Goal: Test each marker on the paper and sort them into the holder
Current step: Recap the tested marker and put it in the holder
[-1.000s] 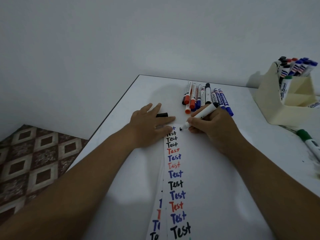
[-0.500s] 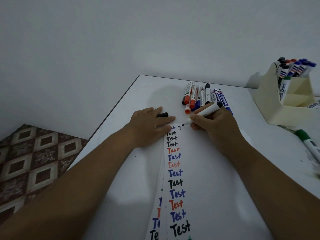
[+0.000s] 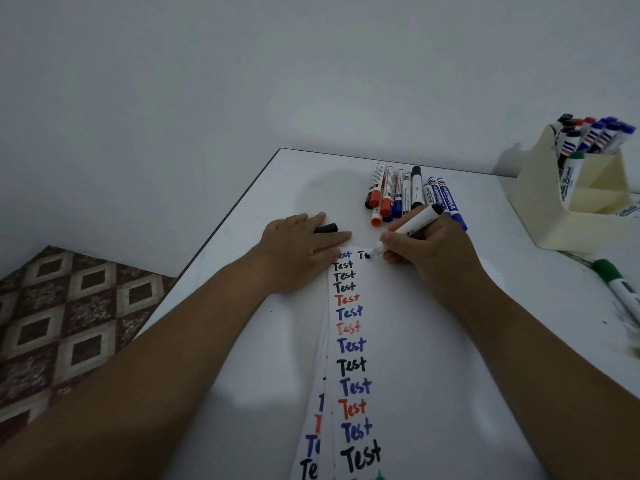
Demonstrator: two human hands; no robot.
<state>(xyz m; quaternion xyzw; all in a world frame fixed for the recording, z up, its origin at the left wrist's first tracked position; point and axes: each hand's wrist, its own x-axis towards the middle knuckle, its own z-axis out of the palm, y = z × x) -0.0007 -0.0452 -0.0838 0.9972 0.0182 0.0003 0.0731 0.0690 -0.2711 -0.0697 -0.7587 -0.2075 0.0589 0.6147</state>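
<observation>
The right hand (image 3: 429,251) grips a black marker (image 3: 408,228) in a writing hold, fingers curled round its white barrel, the tip pressed to the paper (image 3: 398,341) at the top of a second column where the letters "Te" stand in black. The left hand (image 3: 298,252) lies flat on the paper's upper left corner, fingers straight and spread, holding the sheet down; a black cap (image 3: 326,228) pokes out between two of those fingers, touching them. Down the sheet runs a column of the word "Test" in black, red and blue, and the edges of further sheets with more writing show beneath its left side. Just beyond the right hand a row of capped markers (image 3: 398,192) lies side by side on the white table (image 3: 519,306), with red, blue and black caps. At the far right stands a cream holder (image 3: 540,206) with several compartments; its rear compartment holds upright markers with black, red and blue caps and one green. A green marker (image 3: 618,287) lies on the table near the holder. A patterned floor (image 3: 69,323) shows to the left of the table.
</observation>
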